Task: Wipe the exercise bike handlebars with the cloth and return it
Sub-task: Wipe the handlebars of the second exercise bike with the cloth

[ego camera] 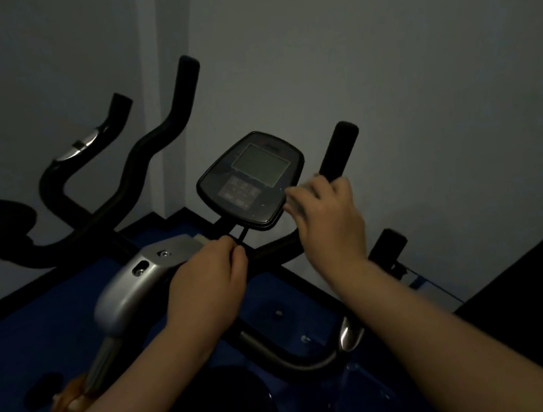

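Two bare hands work at the handlebars (269, 252) of an exercise bike in a dim room, seen from the head camera. Left hand (209, 281) curls its fingers around the black crossbar just below the console (253, 180), near the grey stem cover (135, 282). Right hand (328, 219) wraps the base of the right grip (338, 150), a padded black bar whose long axis rises up and away toward the wall, tilted slightly right. Whether either hand holds the cloth cannot be told; none is clearly visible. A second bike's curved handlebars (157, 138) stand to the left, over blue floor (39, 340).
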